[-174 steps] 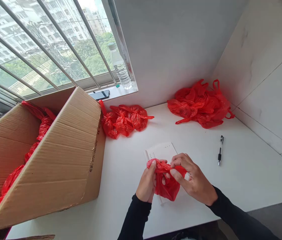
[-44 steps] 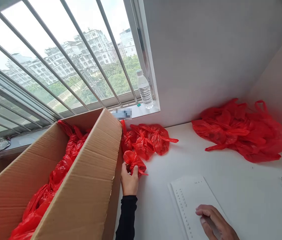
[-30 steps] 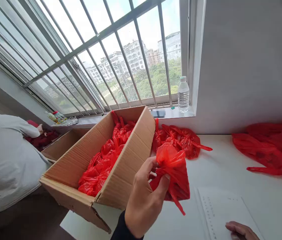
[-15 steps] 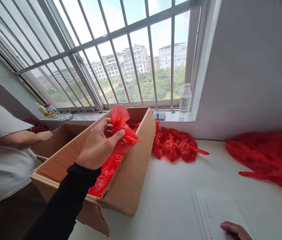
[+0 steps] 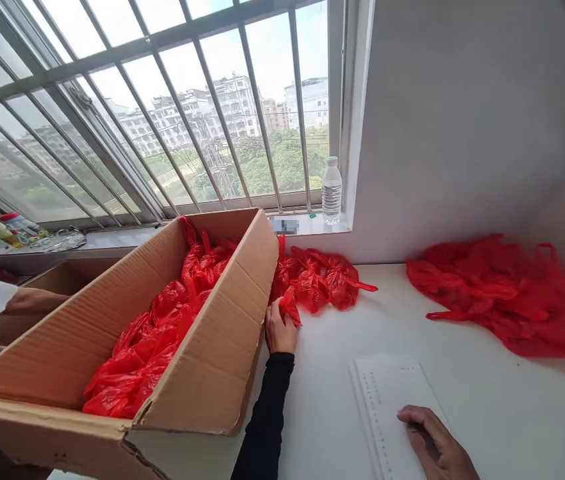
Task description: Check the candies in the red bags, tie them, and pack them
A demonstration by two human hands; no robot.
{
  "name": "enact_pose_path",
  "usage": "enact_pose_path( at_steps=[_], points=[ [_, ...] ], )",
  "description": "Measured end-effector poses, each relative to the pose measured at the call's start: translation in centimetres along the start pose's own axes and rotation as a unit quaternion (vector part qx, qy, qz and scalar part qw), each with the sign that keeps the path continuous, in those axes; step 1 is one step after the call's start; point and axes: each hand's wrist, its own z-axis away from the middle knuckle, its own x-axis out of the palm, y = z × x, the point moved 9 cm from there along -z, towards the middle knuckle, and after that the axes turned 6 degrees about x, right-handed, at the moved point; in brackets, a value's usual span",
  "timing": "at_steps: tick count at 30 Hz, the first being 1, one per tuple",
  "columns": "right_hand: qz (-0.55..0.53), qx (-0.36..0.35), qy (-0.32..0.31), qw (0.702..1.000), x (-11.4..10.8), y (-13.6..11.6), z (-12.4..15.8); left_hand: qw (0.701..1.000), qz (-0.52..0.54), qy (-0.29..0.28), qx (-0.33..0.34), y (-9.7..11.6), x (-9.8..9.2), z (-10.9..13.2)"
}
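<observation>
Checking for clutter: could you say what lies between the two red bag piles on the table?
Only bare white tabletop between tied bags and loose bags, head view.

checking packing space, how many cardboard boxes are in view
2. The open box stands beside the left hand, which grips a red bag; a second box sits behind it at far left, largely hidden. Others may be out of view.

1. One head-worn view, facing forward and down across the tabletop [image 5: 332, 400] toward the barred window [image 5: 202, 127] and corner wall.
2. Close in: cardboard box [image 5: 207, 347] crowds lower left; left hand [image 5: 280, 330] and right hand [image 5: 435, 448] reach in from bottom edge.
</observation>
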Motion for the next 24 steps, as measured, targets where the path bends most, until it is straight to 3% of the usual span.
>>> enact_pose_path(
  at_steps=[3, 6, 10, 13, 15, 20, 24],
  points=[
    [-0.005, 0.002, -0.022, 1.0, -0.5, -1.0, -0.1, 0.998, -0.06, 0.013, 0.033, -0.4, 0.5, 0.2],
    [-0.017, 0.018, -0.007, 1.0, -2.8, -3.8, -1.2, 0.993, -0.098, 0.027, 0.067, 0.0, 0.7, 1.4],
    [0.072, -0.022, 0.097, 0.992, -9.9, -8.3, -6.5, 0.989, -0.112, 0.006, 0.099, -1.2, 2.0, 1.1],
    [0.116, -0.015, 0.17, 0.978, -15.7, -9.0, -12.2, 0.984, -0.118, -0.008, 0.13, -1.2, 2.6, 0.7],
    [0.155, -0.007, 0.196, 0.968, -18.3, -8.9, -16.2, 0.981, -0.128, 0.004, 0.148, -0.4, 2.0, 1.4],
    [0.284, 0.05, 0.223, 0.931, -20.7, -7.8, -23.6, 0.967, -0.138, 0.017, 0.214, 2.6, 0.7, 6.1],
    [0.353, 0.083, 0.205, 0.909, -21.2, -7.4, -24.7, 0.974, -0.108, 0.021, 0.2, 2.4, -0.3, 9.0]
  ],
)
